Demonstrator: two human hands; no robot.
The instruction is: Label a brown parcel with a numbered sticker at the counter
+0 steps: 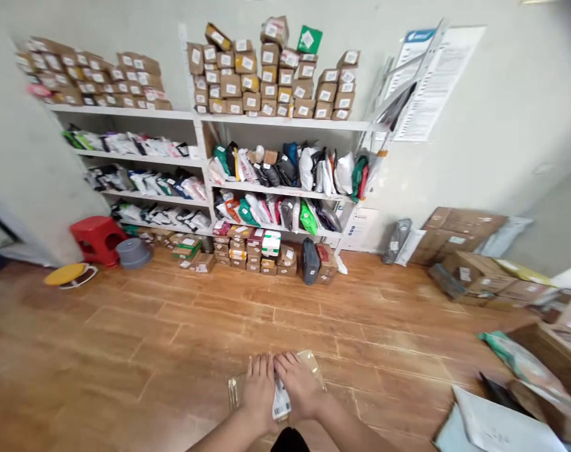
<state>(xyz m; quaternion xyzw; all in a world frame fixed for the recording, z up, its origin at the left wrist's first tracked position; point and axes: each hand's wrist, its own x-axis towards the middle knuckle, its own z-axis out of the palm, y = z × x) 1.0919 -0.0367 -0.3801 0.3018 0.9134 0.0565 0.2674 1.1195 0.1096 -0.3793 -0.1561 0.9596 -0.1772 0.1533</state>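
Note:
A flat brown parcel (313,364) with shiny clear wrapping at its edges is in front of me, low in the middle of the head view. A white label (281,402) with printed bars shows between my hands. My left hand (259,388) rests on the parcel, its fingers stretched forward and close together. Beside it my right hand (296,382) lies on the parcel in the same way, fingertips almost meeting the left ones. Both hands touch the label's sides and cover much of the parcel.
Ahead, a white shelf unit (285,120) holds many labelled boxes and bagged parcels. Small boxes (254,251) line the floor beneath it. At left are a red stool (97,238) and a grey tub (133,253). Cartons (476,276) and mailer bags (502,424) lie at right.

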